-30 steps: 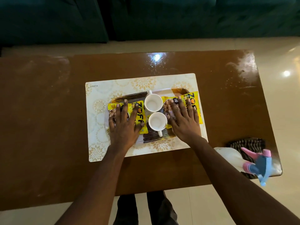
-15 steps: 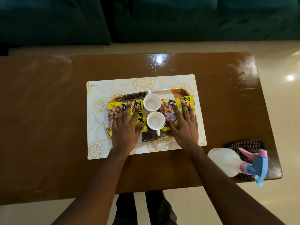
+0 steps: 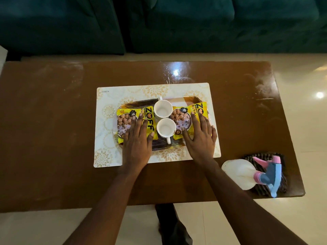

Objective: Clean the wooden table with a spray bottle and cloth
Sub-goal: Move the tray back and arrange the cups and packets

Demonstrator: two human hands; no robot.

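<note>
The wooden table (image 3: 53, 138) is wide and glossy, with dull smears showing at the far corners, and it is not yet free for wiping. The spray bottle (image 3: 247, 172) lies on its side at the near right corner, pink-and-blue trigger head resting over the striped cloth (image 3: 281, 183) beneath it; nobody is touching either. In the middle sits a patterned placemat (image 3: 106, 152), on it a tray (image 3: 139, 103) carrying two white cups (image 3: 163, 109) and two yellow snack packets (image 3: 149, 124). The left hand (image 3: 136, 144) lies flat on the left packet, fingers spread and relaxed, gripping nothing. The right hand (image 3: 200, 138) rests the same way on the right packet, fingers loose. This looks like the clearing step, before any spraying. Next, I'd judge, both hands need to get hold of the tray edges and lift it level, or the upright cups could tip.
</note>
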